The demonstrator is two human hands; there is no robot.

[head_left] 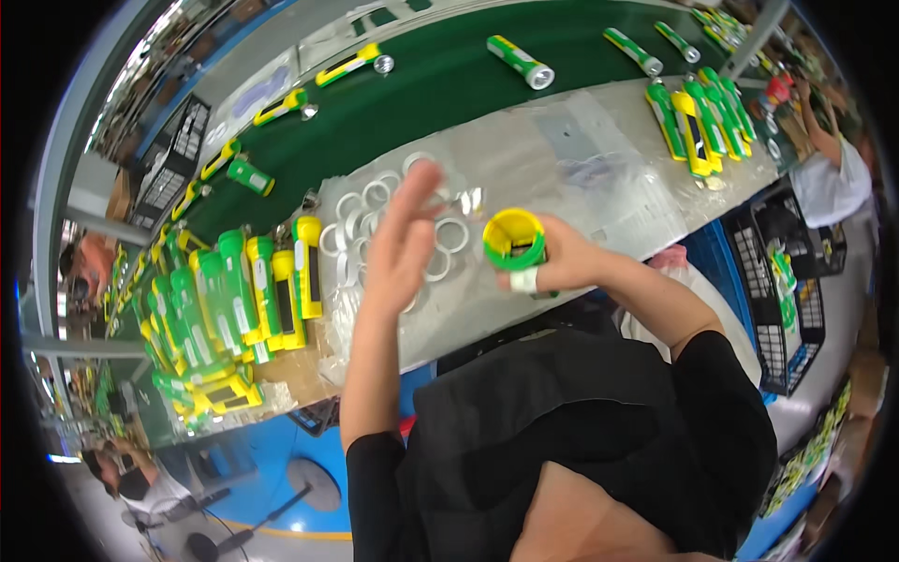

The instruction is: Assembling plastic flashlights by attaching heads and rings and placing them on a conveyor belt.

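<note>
The fingers [554, 273] of the right hand [569, 255] were curled closely around a green torch [514, 240], its yellow-lined mouth facing up and something dark inside, too small to make out. The left hand [398, 253], blurred, was raised above the tabletop with its fingers loosely spread and nothing visible in them. The torch was held over the tabletop's near side, just right of a scatter of white rings [353, 226].

Good handling here would seem to call for a steady grip low on the body, the mouth kept level and its rim free of fingertips, and a single ring parted cleanly from the overlapping ones.

Clear plastic [618, 178] covered part of the grey tabletop [468, 318]. A heap of torches [220, 290] lay to the left, a smaller group [698, 122] to the right. Beyond ran a green belt [440, 80] with spaced-out torches. Around stood black crates [782, 328], a round stool [314, 484] on blue floor, and co-workers [833, 183].
</note>
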